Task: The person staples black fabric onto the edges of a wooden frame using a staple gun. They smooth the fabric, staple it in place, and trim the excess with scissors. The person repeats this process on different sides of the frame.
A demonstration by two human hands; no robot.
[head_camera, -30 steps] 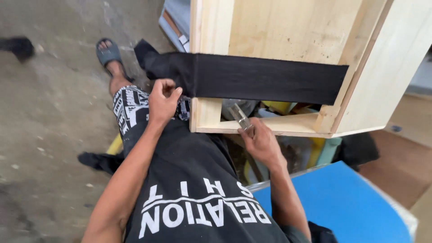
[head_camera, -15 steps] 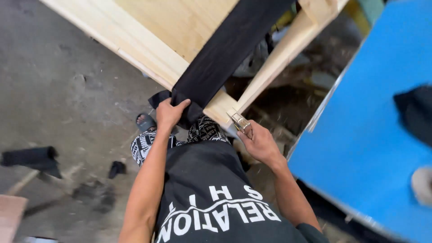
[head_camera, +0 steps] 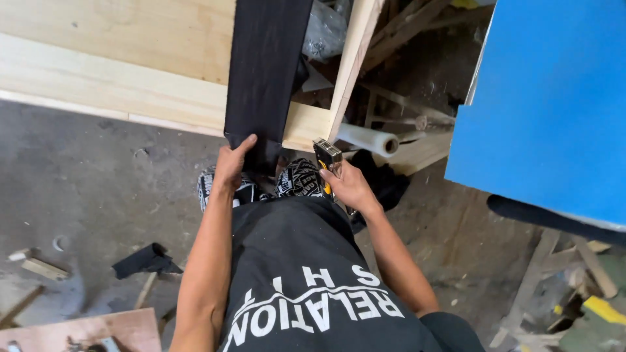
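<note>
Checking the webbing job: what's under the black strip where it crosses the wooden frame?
Under the black strip lies the pale wooden frame; the left hand pulls its end. The wood directly beneath is covered.

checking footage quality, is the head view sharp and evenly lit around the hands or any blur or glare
Head view: soft, even daylight, no glare; left hand on the black fabric strip and right hand with the staple gun look sharp; frame edges slightly stretched.
</note>
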